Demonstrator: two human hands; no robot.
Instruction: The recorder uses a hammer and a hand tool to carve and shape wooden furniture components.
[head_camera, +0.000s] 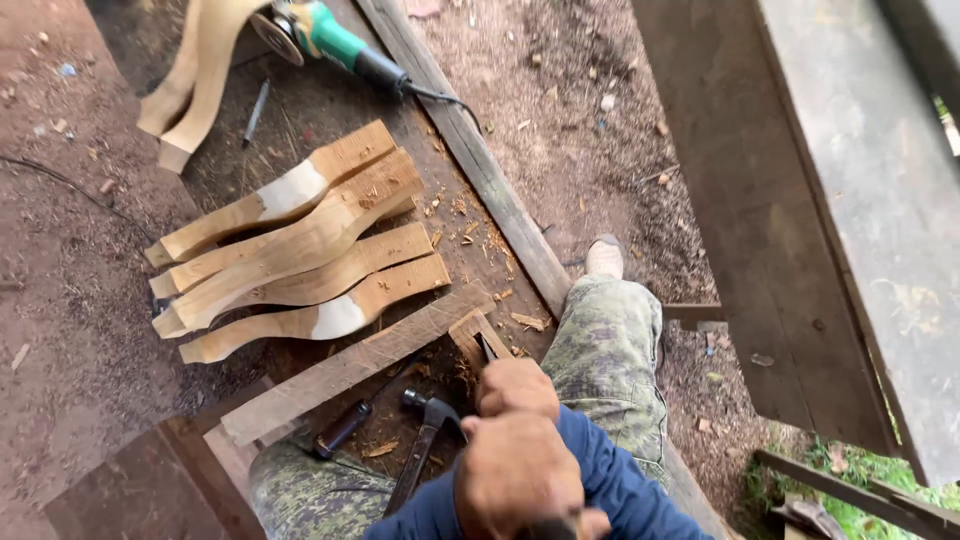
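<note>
Stacking our fists, the upper hand (516, 388) grips a chisel (487, 348) set on a wood block (470, 333); the lower hand (516, 472) is curled shut. We cannot tell left from right. A hammer (428, 430) lies just beside.

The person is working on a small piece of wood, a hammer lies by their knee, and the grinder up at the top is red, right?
Not quite. The head view shows the angle grinder at the top has a green body, not red. The rest holds: both hands, the nearer and the farther, are at a small wood block, and a hammer lies by the knee.
</note>
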